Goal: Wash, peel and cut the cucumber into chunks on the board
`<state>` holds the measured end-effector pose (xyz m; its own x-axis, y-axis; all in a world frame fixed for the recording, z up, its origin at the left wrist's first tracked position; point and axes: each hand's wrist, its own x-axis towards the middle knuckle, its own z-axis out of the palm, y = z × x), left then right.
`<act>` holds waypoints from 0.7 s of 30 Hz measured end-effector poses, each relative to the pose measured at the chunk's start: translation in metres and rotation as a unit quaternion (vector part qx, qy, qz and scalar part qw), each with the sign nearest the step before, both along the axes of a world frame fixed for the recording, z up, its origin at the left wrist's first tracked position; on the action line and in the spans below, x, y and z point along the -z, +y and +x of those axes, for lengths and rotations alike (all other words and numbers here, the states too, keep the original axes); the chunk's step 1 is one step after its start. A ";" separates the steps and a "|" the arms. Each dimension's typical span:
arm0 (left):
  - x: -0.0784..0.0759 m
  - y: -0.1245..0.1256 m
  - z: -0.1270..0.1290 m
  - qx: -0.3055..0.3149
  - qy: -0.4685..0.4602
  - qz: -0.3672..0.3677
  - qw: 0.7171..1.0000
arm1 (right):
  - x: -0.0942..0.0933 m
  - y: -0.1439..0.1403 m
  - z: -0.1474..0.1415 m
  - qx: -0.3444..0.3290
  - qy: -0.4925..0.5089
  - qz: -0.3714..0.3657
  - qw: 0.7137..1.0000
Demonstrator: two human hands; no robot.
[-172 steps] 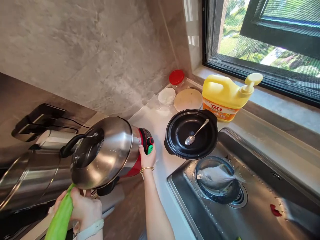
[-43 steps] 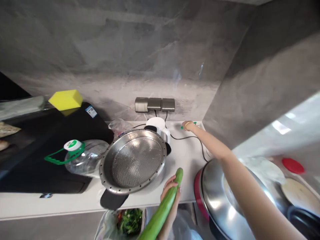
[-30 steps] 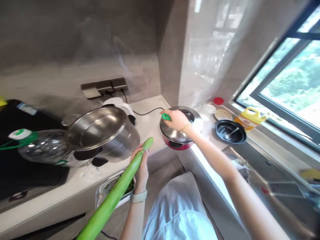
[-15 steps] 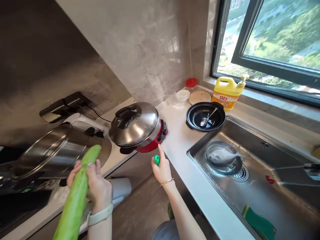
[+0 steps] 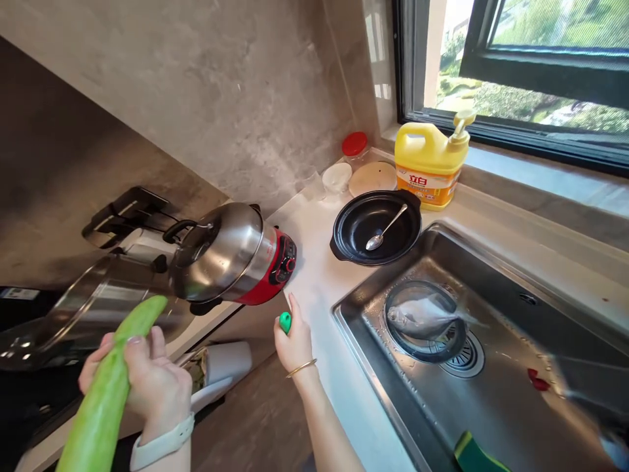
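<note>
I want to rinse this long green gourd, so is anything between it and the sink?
The right hand with its green tool is between the gourd and the sink. In the sink, a bowl with a fish covers the drain.

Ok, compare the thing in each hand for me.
The left hand grips a long pale green gourd that sticks out well past the fist. The right hand closes round a small bright green object, only its rounded tip showing. Both are green, and both are held near the counter.
</note>
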<state>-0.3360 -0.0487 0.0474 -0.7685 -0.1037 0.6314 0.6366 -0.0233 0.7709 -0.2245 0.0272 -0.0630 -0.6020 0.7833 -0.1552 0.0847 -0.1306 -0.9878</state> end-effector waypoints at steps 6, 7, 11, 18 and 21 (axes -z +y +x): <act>0.002 0.014 0.001 0.008 -0.001 -0.008 1.000 | 0.008 0.013 0.000 0.028 0.032 -0.052 0.998; 0.002 0.014 0.000 0.001 -0.003 -0.010 1.000 | 0.009 0.015 -0.001 0.030 0.039 -0.064 0.997; 0.002 0.006 -0.014 -0.035 -0.008 -0.029 0.999 | 0.005 0.016 -0.007 0.011 0.068 -0.132 0.989; -0.009 -0.034 -0.055 -0.048 -0.012 0.006 0.999 | -0.020 -0.023 -0.065 -0.043 0.090 -0.220 0.970; -0.009 -0.056 -0.070 -0.053 -0.050 -0.019 0.997 | -0.031 -0.051 -0.106 0.011 0.077 -0.171 0.982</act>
